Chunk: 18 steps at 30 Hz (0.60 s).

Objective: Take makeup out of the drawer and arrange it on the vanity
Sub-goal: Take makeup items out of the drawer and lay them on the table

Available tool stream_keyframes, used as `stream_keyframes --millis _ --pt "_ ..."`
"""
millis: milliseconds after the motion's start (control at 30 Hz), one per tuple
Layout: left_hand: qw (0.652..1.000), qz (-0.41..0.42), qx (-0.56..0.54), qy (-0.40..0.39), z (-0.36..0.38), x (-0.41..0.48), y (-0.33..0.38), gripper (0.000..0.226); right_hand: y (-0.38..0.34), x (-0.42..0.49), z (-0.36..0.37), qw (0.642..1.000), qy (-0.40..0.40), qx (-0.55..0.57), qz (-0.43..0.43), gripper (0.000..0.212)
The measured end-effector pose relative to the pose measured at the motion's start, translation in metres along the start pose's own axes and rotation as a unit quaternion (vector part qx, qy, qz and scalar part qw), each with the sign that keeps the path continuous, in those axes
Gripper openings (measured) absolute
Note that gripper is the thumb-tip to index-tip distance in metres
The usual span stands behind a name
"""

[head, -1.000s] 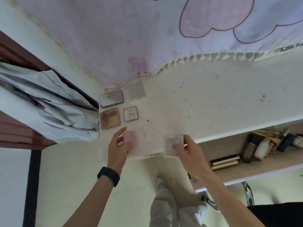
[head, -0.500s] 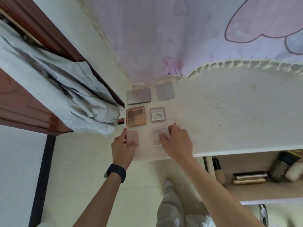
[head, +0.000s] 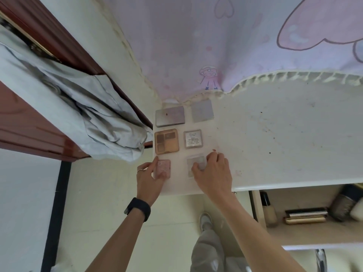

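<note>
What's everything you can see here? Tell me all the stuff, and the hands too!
vanity: one, white, under the cases
flat case: one, grey, vanity's back left
square case: one, grey, beside it, right
brown palette: one, brown-gold, middle row left
labelled case: one, silver, middle row right
pink case: one, pink, front row left
clear case: one, see-through, front row right
drawer: one, cream, open, lower right
bottle: one, cream, black cap, in drawer
curtain: one, pink, behind vanity
cloth: one, grey, left of vanity
left hand: one, holds pink case
right hand: one, holds clear case
</note>
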<state>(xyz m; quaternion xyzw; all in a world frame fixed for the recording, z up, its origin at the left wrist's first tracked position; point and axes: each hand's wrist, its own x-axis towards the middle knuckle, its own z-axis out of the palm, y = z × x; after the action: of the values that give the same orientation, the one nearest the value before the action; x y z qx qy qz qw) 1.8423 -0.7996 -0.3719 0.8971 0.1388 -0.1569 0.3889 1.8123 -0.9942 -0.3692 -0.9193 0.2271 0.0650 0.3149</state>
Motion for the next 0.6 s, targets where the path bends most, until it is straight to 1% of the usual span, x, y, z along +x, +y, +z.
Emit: stream_keyframes --millis 200,300,400,467,533,600 --pt "1.0 0.006 0.017 0.019 0.006 -0.007 0.009 0.06 0.001 0.003 0.002 0.999 0.025 0.028 0.002 0.046" --pt "1.0 -0.005 0.01 0.02 0.008 -0.009 0.011 0.058 0.004 0.003 0.002 0.999 0.014 0.036 -0.009 0.044" --pt "0.999 -0.009 -0.008 0.044 0.009 -0.009 0.011 0.051 0.012 -0.001 -0.007 0.994 -0.016 0.1 -0.027 0.038" --pt "0.997 -0.007 -0.012 0.081 0.009 -0.013 0.013 0.046 0.023 -0.011 -0.018 0.987 -0.033 0.15 -0.046 0.035" --pt "0.991 0.028 0.006 0.129 0.018 -0.028 0.02 0.045 0.046 -0.028 -0.031 0.982 -0.035 0.177 -0.057 0.029" --pt "0.983 0.102 0.034 0.151 0.038 -0.054 0.03 0.044 0.08 -0.049 -0.043 0.982 -0.023 0.182 -0.052 0.021"
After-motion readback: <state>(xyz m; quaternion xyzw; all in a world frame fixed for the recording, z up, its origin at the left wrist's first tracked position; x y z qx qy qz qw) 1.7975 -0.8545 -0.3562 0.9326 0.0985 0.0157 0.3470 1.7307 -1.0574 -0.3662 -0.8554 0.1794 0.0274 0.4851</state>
